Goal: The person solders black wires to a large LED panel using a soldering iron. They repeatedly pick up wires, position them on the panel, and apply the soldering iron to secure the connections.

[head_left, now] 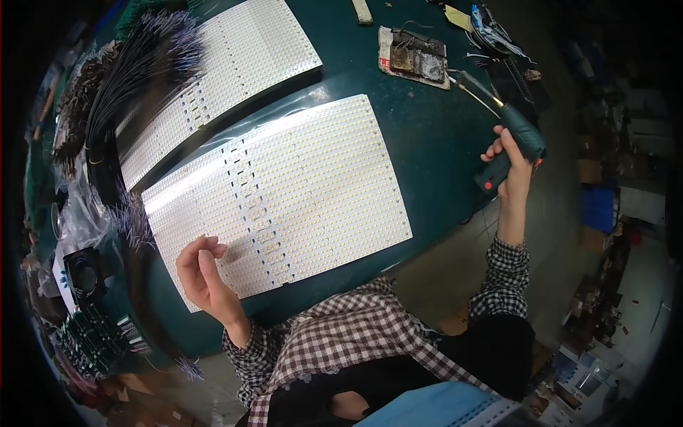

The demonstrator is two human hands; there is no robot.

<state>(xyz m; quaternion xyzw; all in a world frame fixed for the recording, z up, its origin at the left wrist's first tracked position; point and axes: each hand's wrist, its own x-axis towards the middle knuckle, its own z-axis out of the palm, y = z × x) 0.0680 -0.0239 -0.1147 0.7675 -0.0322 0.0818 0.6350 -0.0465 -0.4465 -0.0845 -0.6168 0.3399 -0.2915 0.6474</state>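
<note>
My right hand [512,160] is wrapped round the grip of a dark green soldering gun [523,132], held off the table's right edge. The gun's thin metal tip and feed tube point up and left, close to a small scorched soldering block [420,60] on a stained pad; whether they touch I cannot tell. My left hand [206,277] is over the lower left part of a white LED panel [327,185], fingers loosely bent and the thumb apart, with nothing visible in it. Rows of small yellowish LEDs and a band of dark components cover the panel.
A second LED panel [263,43] lies behind the first. Bundles of black wires [135,78] with stripped ends spread along the left, beside clear plastic bags [85,217] and small green circuit boards [89,341]. Loose wires [498,35] lie at the far right of the green table [441,171].
</note>
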